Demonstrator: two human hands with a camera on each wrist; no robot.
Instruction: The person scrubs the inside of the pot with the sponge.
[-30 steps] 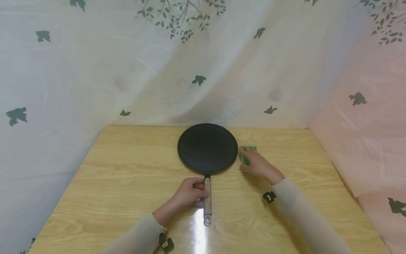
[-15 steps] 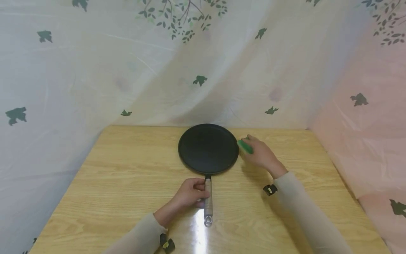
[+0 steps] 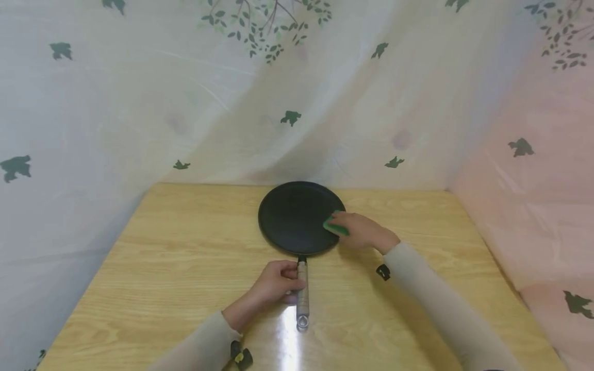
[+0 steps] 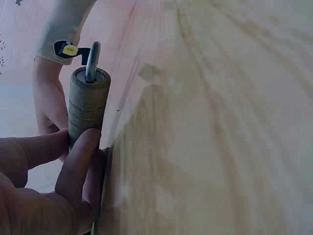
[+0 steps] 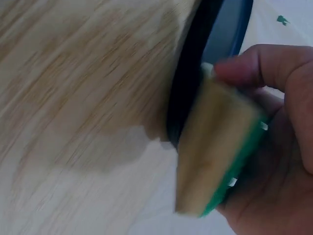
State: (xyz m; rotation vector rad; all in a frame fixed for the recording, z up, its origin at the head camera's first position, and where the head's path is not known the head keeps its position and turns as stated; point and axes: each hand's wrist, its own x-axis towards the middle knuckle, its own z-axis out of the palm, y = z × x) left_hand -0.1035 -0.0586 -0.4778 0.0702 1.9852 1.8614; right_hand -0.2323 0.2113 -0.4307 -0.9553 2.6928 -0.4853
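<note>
A round black flat pan [image 3: 297, 219] lies on the wooden table, its handle [image 3: 302, 301] pointing toward me. My left hand [image 3: 275, 282] pinches that handle between thumb and fingers; the left wrist view shows the grip close below the wrapped end with its metal ring [image 4: 93, 61]. My right hand [image 3: 364, 230] holds a sponge [image 3: 335, 224] over the right part of the pan. Seen from the right wrist, the sponge [image 5: 215, 152] has a yellowish body and a green scouring side turned toward the palm, and it overlaps the pan's dark rim [image 5: 188, 73].
The light wooden table [image 3: 195, 247] extends around the pan on both sides. A pale curtain [image 3: 232, 129] with leaf and bird prints hangs behind the table's far edge, and more of it hangs on the left and right.
My right hand has lifted the sponge off the table right of the pan and brought it left over the pan. The left hand and pan stay in place.
</note>
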